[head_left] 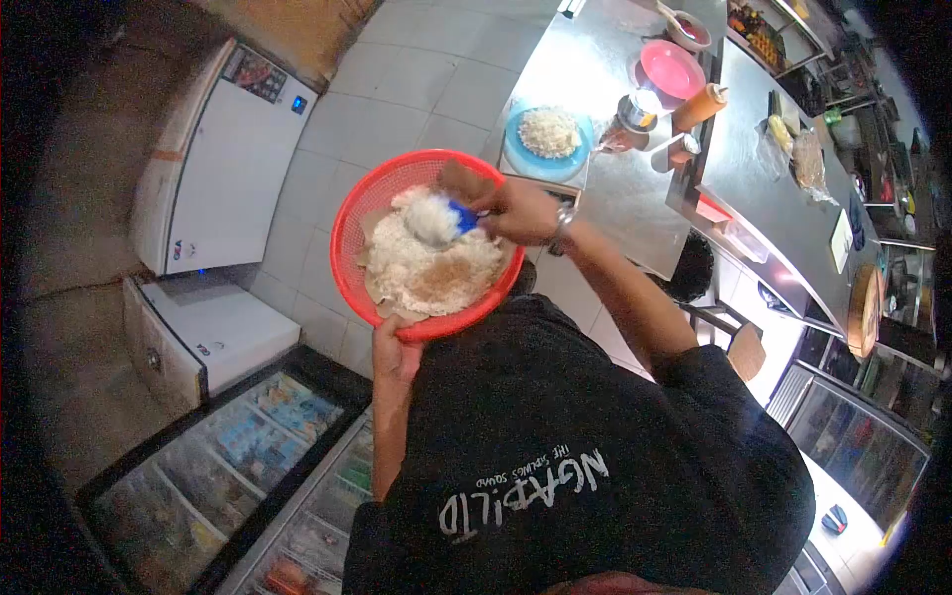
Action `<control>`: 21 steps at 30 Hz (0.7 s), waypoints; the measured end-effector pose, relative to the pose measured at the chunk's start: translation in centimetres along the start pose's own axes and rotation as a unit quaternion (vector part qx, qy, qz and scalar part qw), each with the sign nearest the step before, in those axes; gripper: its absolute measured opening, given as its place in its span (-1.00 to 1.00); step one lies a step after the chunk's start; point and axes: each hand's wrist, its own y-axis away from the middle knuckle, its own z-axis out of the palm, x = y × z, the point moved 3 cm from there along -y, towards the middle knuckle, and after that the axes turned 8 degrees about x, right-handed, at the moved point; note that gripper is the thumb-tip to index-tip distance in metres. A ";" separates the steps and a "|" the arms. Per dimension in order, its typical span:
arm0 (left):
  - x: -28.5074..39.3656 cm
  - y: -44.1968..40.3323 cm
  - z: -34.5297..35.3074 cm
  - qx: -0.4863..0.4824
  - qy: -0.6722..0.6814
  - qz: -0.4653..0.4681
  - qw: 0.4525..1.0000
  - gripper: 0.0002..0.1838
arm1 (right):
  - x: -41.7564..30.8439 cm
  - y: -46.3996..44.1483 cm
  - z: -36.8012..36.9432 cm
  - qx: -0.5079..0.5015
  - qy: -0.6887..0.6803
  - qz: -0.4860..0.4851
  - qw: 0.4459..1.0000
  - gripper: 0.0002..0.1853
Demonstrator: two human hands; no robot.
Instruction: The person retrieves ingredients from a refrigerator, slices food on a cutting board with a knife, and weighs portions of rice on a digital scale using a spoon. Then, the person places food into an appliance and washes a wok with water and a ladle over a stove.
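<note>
My left hand [397,352] grips the near rim of a red plastic basket [344,268], its thumb over the edge. White rice [392,263] fills the basket on a brown paper lining [466,181], with a brownish patch on the near side. Closed around the handle of a blue scoop [462,216], my right hand [521,211] reaches in from the right. A mound of rice sits on the scoop's head, over the rice in the basket. A blue plate [516,149] with a heap of rice stands on the steel counter beyond my right hand.
The steel counter [635,164] also holds a pink plate [672,69], an orange squeeze bottle [699,106], a can [640,109] and a bowl [688,32]. White freezers [233,159] stand at the left. Glass-topped display freezers [213,476] lie at the lower left.
</note>
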 end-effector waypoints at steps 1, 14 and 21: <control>-0.1 -0.4 -0.1 0.002 -0.001 -0.009 1.000 -0.42 | 1.3 0.0 -1.1 0.026 -0.062 0.036 0.997 -0.62; 0.4 -0.3 -0.1 0.003 0.000 0.005 1.000 -0.37 | 12.0 -1.6 -12.3 0.274 0.263 0.208 0.901 -0.68; -0.4 -1.0 -1.2 0.009 0.018 0.004 1.000 -0.33 | 14.6 -1.9 -10.9 0.331 0.390 0.092 0.855 -0.68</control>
